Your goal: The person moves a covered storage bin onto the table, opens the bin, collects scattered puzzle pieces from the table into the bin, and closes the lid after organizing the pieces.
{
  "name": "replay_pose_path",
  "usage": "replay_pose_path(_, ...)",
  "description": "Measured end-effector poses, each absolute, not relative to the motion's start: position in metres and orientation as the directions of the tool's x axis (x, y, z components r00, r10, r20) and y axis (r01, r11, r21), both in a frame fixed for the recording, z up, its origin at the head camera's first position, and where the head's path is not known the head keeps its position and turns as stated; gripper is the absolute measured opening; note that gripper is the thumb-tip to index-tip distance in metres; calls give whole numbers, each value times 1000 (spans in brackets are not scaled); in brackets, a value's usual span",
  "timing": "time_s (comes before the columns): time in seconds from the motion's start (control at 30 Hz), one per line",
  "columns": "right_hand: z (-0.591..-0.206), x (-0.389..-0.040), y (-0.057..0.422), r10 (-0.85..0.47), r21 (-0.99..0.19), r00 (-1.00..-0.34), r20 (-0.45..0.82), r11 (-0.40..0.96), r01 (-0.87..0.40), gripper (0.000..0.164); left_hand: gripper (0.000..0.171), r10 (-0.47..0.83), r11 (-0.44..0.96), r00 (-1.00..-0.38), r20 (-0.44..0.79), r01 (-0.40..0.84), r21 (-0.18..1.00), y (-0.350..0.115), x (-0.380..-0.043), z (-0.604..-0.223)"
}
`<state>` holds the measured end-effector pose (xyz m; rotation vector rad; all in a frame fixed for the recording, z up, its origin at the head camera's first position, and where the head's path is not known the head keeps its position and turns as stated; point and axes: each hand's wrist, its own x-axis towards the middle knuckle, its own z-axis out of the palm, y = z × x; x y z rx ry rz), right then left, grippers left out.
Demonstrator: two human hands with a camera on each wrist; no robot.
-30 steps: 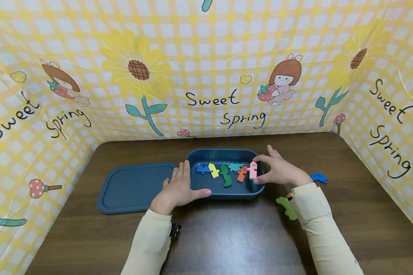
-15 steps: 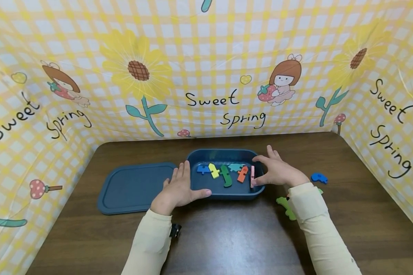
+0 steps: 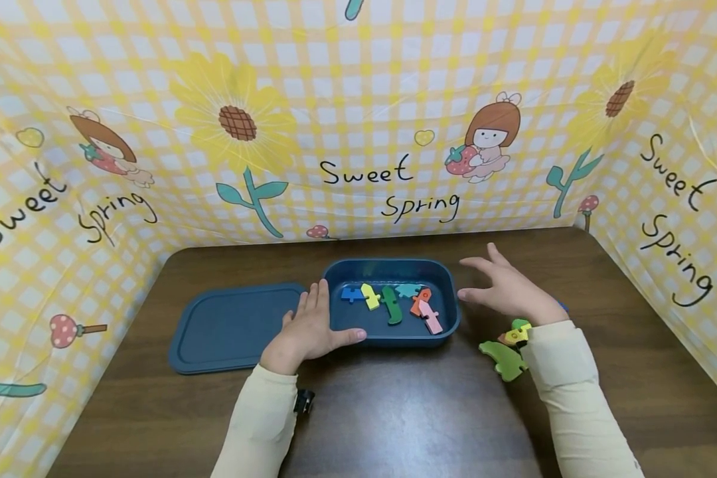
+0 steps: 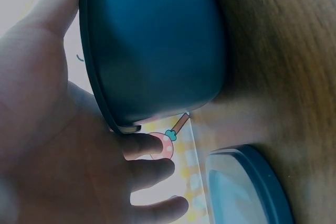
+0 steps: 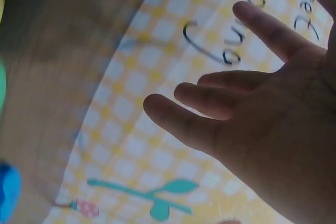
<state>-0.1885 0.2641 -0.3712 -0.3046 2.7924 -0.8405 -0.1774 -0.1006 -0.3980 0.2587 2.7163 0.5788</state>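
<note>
The left hand (image 3: 303,332), its fingers straight and thumb spread, rests against the left end of the blue box (image 3: 358,324), while the right hand (image 3: 508,287), fingers apart and holding nothing, hangs just beyond the box's right end. Inside the box lie 6 toy pieces (image 3: 392,305), with a pink piece (image 3: 431,318) partly covering an orange piece (image 3: 420,300). The lid (image 3: 239,328) lies left of the box on the worktop (image 3: 394,425).
</note>
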Motion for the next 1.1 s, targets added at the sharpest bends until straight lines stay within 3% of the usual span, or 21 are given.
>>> replay_pose_path(0.23,-365,-178,303,-240,-537,-957,-160,835,-120,65,125,249,900,-920,-301,105,424,-100,-179,-399)
replay_pose_path(0.4,-370,-175,342,-189,-458,-969,-160,884,-97,57,125,254,899,-918,-305,108,424,-99,-180,-398)
replay_pose_path(0.63,-384,-170,387,-33,-360,-958,-284,930,75,53,126,244,899,-920,-308,95,428,-100,-179,-399)
replay_pose_path(0.77,-393,-171,399,10,-352,-941,-339,926,136,48,126,239,899,-922,-305,91,429,-101,-178,-400)
replay_pose_path(0.97,-408,-173,401,14,-362,-951,-310,923,131,25,126,244,896,-923,-296,97,434,-101,-178,-401)
replay_pose_path(1.1,-412,-174,398,0,-378,-958,-285,919,113,25,126,246,898,-922,-298,101,427,-100,-178,-399)
